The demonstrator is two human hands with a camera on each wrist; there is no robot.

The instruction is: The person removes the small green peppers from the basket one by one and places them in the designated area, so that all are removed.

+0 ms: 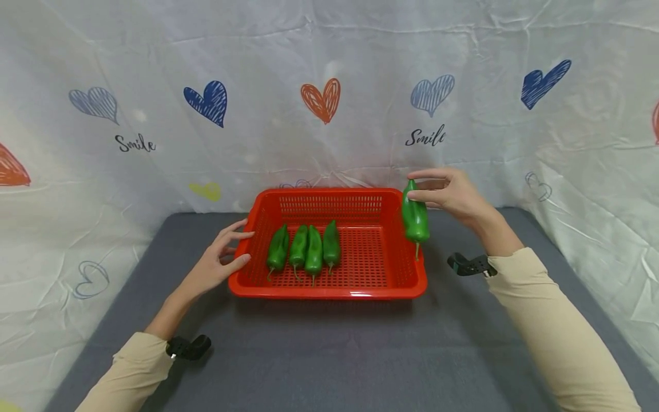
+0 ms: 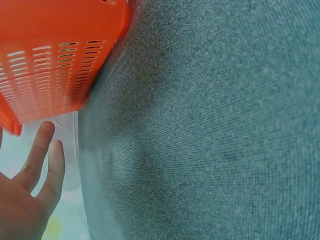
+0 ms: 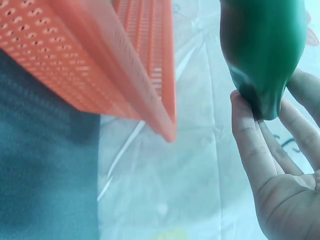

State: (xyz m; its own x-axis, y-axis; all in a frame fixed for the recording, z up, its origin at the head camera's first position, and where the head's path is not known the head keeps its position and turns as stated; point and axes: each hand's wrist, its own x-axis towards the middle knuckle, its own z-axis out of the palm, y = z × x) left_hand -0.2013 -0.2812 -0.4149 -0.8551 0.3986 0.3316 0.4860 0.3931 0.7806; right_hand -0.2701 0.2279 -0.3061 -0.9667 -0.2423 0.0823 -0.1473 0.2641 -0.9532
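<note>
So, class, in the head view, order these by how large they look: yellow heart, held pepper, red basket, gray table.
1. Gray table
2. Red basket
3. Held pepper
4. Yellow heart (farther back, so real size is unsure)

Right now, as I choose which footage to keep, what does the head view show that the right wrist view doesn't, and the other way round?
Only the head view shows the left hand, both sleeves and the four peppers lying in the red basket. Only the right wrist view shows the creased palm of the right hand and the outer face of the basket's side wall. Both share the right hand pinching a green pepper, part or all of the basket, the grey tabletop and the white sheet.
</note>
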